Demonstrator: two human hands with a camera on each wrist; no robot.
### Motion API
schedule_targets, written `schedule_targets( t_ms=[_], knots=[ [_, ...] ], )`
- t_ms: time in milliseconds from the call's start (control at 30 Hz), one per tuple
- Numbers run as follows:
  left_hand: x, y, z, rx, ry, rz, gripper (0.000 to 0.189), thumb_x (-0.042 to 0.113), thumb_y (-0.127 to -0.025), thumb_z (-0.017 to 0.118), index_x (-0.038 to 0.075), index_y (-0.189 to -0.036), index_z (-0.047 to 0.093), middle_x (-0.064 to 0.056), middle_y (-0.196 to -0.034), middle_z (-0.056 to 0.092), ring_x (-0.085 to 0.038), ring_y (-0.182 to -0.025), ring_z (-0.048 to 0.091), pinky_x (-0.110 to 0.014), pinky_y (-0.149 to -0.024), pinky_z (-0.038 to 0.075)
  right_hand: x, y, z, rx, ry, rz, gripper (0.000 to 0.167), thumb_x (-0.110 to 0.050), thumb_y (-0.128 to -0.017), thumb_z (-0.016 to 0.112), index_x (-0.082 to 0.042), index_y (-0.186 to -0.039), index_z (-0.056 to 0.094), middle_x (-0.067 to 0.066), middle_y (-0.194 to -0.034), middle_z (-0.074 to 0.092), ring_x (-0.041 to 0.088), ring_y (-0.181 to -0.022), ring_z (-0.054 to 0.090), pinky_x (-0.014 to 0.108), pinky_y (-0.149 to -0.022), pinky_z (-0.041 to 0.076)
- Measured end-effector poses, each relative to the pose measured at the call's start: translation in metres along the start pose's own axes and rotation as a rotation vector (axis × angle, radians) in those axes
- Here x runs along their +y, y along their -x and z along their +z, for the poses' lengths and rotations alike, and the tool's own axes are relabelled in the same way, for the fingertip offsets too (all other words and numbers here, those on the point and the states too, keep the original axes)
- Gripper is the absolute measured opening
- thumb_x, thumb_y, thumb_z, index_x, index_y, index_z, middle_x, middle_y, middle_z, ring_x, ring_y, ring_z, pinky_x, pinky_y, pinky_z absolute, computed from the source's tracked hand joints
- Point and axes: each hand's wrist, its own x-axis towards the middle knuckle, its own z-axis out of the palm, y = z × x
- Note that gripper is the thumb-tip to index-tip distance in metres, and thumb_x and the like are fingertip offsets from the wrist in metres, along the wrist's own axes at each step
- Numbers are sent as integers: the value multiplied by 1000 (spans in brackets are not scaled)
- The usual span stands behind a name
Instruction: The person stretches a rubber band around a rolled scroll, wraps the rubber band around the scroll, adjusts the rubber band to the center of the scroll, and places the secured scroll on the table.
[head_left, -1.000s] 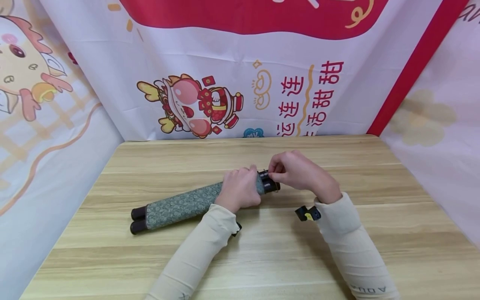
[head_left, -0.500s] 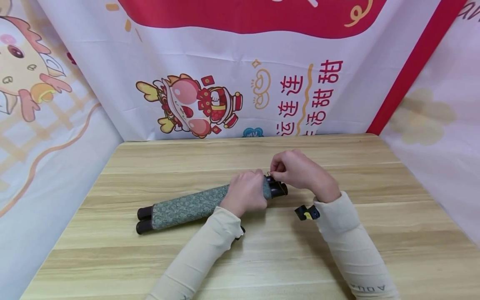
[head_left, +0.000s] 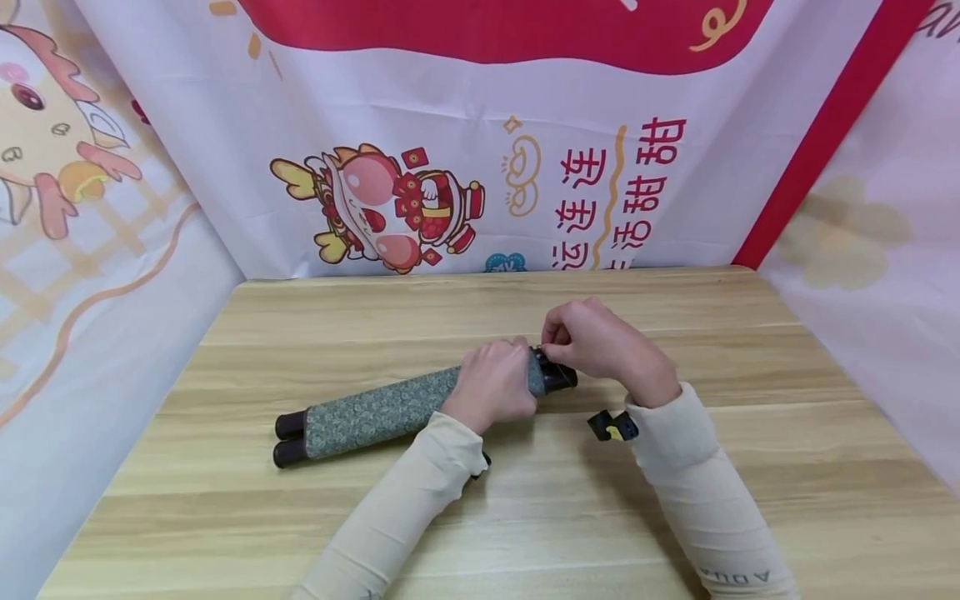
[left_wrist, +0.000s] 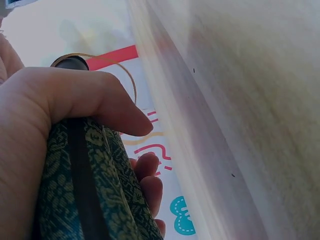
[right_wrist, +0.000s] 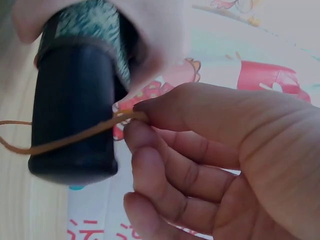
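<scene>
The scroll (head_left: 397,408) lies on the bench (head_left: 675,517), its long axis running from near left to far right, with 2 black knobs at the left end. The left hand (head_left: 491,385) grips it near the right end, and the right hand (head_left: 592,340), just beyond, pinches a thin cord (right_wrist: 65,140) at the black cap (right_wrist: 75,110)

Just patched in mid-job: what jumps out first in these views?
The rolled green-patterned scroll lying mid-table, with black rod ends, stands out first. The left hand grips its right end, while the right hand pinches a thin tan cord looped at the black end cap. Behind hangs a bright cartoon banner.
</scene>
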Motion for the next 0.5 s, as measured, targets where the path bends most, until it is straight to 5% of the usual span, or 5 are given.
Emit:
schedule_targets(
  t_ms=[500],
  knots=[
    [-7,-2,-4,61,-29,-32,34,26,-71,76,10,-98,61,-5,-81,65,-26,-71,67,-43,-57,56,-15,7,1,-4,18,-20,7,-11,-96,74,-7,-90,75,4,-76,68,14,-66,60,27,-64,52]
  ],
)
